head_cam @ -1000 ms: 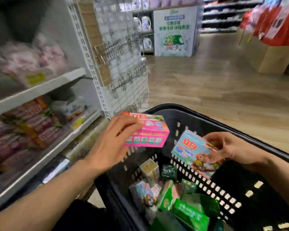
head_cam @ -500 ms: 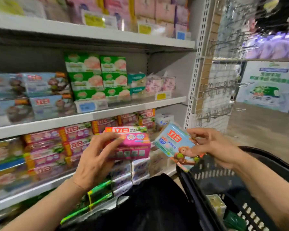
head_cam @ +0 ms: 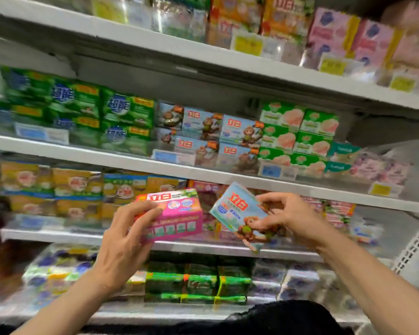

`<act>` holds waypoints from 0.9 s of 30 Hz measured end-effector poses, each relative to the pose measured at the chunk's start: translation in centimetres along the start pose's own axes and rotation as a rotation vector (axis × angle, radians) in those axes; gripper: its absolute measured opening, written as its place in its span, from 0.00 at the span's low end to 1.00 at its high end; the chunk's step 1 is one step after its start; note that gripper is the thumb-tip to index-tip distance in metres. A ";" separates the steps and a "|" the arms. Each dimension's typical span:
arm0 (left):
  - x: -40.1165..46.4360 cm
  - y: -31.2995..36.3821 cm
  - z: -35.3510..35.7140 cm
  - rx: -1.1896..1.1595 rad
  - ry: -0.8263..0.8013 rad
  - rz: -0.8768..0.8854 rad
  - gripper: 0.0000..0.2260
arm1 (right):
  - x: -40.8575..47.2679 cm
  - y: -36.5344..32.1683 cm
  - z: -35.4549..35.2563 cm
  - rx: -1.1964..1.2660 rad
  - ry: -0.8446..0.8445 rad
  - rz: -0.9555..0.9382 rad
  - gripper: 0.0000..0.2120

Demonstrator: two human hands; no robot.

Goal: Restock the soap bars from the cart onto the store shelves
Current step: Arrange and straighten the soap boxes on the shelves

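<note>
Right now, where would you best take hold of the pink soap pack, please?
Grip the pink soap pack across its short left end, coming from the left as the left hand does: it lies level, long side toward us, thumb on top, so its right end slides in first.

Pink soap box (head_cam: 177, 218), red lettering; pale blue soap pack (head_cam: 240, 213), brown monkey print, red lettering. Shelf edges (head_cam: 203, 170) white.
</note>
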State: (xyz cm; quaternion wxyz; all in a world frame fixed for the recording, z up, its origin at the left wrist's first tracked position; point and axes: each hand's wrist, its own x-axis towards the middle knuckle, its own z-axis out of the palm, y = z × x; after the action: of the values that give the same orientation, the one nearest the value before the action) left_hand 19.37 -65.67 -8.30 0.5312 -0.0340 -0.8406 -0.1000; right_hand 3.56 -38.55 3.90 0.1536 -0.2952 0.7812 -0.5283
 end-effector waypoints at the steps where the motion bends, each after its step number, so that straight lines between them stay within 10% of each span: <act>1: -0.1 -0.6 -0.5 0.007 0.030 -0.027 0.22 | 1.0 -0.9 0.8 -0.029 -0.015 -0.031 0.26; 13: 1.1 -4.0 -2.0 0.012 0.211 -0.129 0.23 | 11.4 -15.3 5.6 -0.313 0.104 -0.540 0.24; 20: 1.1 -4.5 -1.2 -0.003 0.197 -0.158 0.26 | 16.2 -17.9 7.0 -0.715 0.136 -0.447 0.19; 27: 1.1 -4.4 -1.2 -0.028 0.188 -0.167 0.27 | 17.3 -16.8 9.6 -0.624 0.140 -0.372 0.22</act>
State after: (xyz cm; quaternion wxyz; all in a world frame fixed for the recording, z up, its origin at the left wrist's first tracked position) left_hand 19.18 -70.30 -7.40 0.5971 0.0385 -0.7854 -0.1583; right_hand 0.44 -60.88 16.76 -0.0963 -0.4278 0.8463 -0.3026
